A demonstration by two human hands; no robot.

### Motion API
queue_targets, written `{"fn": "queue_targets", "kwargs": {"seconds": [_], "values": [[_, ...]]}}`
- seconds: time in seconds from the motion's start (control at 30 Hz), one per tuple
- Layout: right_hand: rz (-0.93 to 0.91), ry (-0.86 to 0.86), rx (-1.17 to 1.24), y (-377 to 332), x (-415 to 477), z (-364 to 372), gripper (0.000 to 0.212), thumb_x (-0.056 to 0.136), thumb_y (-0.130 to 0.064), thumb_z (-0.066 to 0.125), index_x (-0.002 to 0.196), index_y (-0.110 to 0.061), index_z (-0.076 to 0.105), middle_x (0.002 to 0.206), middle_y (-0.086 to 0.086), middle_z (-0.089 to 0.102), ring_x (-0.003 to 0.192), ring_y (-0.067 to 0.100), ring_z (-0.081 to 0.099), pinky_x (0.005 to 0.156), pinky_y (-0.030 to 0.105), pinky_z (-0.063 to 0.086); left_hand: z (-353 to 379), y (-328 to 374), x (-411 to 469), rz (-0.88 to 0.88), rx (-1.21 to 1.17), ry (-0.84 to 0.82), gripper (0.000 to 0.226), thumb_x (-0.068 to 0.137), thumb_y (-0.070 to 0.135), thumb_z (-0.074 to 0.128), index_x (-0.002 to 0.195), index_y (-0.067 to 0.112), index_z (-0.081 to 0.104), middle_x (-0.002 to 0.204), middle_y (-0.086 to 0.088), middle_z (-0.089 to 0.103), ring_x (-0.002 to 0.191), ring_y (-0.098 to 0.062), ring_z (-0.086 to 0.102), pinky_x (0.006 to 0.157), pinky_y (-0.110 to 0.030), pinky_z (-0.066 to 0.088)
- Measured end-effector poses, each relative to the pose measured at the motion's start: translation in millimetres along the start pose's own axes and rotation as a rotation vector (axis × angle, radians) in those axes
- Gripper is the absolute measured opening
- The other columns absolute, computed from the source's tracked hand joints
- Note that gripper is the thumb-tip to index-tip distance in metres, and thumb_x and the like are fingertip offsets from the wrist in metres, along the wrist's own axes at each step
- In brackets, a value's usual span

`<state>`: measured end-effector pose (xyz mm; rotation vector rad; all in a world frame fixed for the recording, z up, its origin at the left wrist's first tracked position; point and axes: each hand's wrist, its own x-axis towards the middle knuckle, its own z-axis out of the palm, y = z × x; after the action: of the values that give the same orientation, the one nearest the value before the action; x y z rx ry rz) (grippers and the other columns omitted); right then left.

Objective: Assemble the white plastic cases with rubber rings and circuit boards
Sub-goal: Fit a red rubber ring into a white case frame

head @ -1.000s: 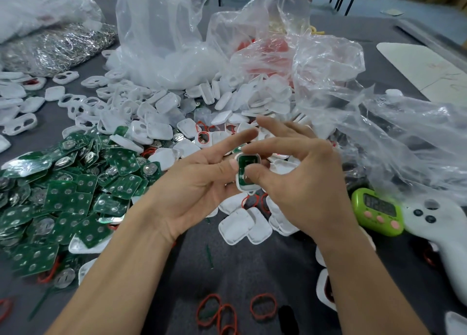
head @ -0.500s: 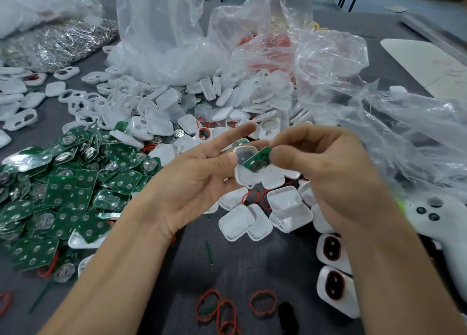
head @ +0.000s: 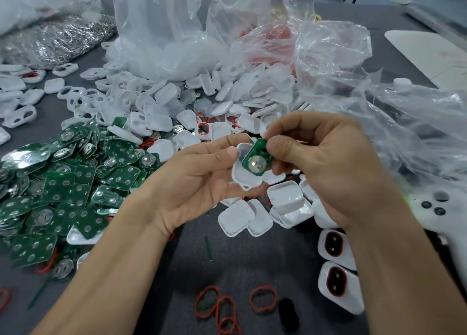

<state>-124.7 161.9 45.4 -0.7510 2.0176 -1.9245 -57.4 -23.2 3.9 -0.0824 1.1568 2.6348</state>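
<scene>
My left hand holds a white plastic case half above the grey table, thumb on its upper edge. My right hand pinches a small green circuit board with a round silver contact, tilted over the case's open side. A heap of green circuit boards lies to the left. White case halves are piled behind my hands. Loose red rubber rings lie on the table near me. Two cases fitted with red rings sit under my right forearm.
Crumpled clear plastic bags rise behind and to the right. A bag of silver metal parts lies at the far left. A white game controller sits at the right edge. A small black object lies beside the rings.
The circuit board was lying in the case a second ago; my right hand lifted it out, turned it, and now holds it tilted with its silver contact facing up. Both hands rose slightly.
</scene>
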Motion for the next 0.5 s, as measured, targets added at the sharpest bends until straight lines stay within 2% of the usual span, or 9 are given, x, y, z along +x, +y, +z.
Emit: {"fn": "queue_targets", "kwargs": {"seconds": [0.03,0.17,0.33,0.5], "values": [[-0.014,0.006,-0.017,0.0,0.3,1.1,0.017,0.084,0.003,0.073,0.077,-0.013,0.076,0.070,0.005,0.074,0.052,0.016,0.063,0.055,0.021,0.051,0.4,-0.3,0.7,-0.004,0.003,0.003,0.061,0.088,0.008,0.059,0.143,-0.010,0.042,0.125,-0.021,0.065,0.111,-0.034,0.068,0.092,-0.054,0.059],[-0.046,0.050,-0.125,2.6,0.8,4.4,0.014,0.083,-0.004,0.075,0.078,-0.017,0.077,0.069,0.001,0.074,0.051,0.017,0.064,0.055,0.021,0.049,2.3,0.2,1.7,-0.001,0.011,0.001,0.051,0.084,0.011,0.064,0.132,-0.001,0.054,0.119,-0.020,0.066,0.104,-0.031,0.071,0.087,-0.051,0.062],[-0.050,0.109,-0.240,3.7,-1.6,6.5,0.018,0.083,-0.007,0.079,0.078,-0.024,0.079,0.071,-0.004,0.075,0.054,0.015,0.069,0.056,0.020,0.050,0.3,-1.4,3.6,-0.001,0.009,0.004,0.054,0.085,0.009,0.062,0.137,-0.001,0.052,0.117,-0.020,0.066,0.103,-0.031,0.072,0.088,-0.051,0.061],[-0.042,0.134,-0.266,5.3,-1.7,5.6,0.018,0.082,-0.009,0.079,0.078,-0.026,0.080,0.072,-0.006,0.075,0.055,0.016,0.070,0.058,0.029,0.054,-1.2,0.1,2.7,-0.009,-0.014,-0.055,0.040,0.088,-0.004,0.051,0.127,0.001,0.060,0.117,-0.021,0.067,0.106,-0.035,0.070,0.092,-0.054,0.059]]}}
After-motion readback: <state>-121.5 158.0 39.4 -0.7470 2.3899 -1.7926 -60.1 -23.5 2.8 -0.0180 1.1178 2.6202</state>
